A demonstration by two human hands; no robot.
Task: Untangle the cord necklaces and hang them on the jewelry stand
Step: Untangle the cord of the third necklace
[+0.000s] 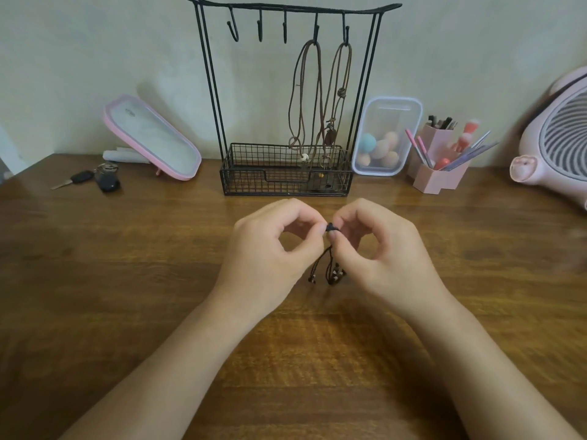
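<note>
Your left hand and right hand meet above the counter. The fingers of both hands are pinched on the knot of the dark cord necklace. Its beaded ends hang just below the fingers, between your palms; contact with the counter cannot be determined. Beyond the fingers stands the jewelry stand, its basket edge near but apart. Two brown necklaces hang from its two right-hand hooks. Counter surface extends wide to either side of the fingers.
</note>
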